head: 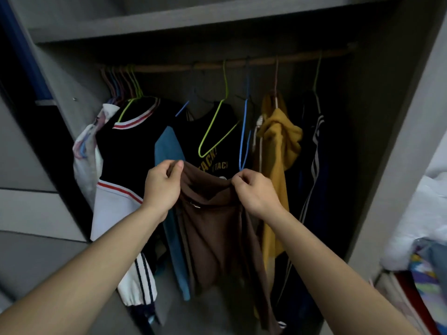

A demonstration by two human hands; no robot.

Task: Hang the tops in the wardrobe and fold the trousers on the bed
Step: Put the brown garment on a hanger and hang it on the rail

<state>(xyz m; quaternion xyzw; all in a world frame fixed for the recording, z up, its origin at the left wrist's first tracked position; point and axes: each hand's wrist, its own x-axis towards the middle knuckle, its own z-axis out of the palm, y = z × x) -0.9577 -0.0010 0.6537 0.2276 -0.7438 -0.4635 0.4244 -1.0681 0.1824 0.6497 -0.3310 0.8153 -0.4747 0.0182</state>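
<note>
Left hand (160, 187): bare; broad smooth back; creases across the finger joints; thumb (178, 168) with a short, plain nail
Left wrist (154, 210): bare; narrower than the hand
Left forearm (96, 257): bare skin right to the frame edge; smooth; looks wider nearer the lens
Right hand (254, 189): bare; knuckles stand out as a row of small ridges; finger ends too dim to tell the nails
Right wrist (268, 209): bare
Right forearm (338, 274): bare skin to the frame edge; smooth; same build as the left
Clothing: out of frame; only bare arms show
</note>
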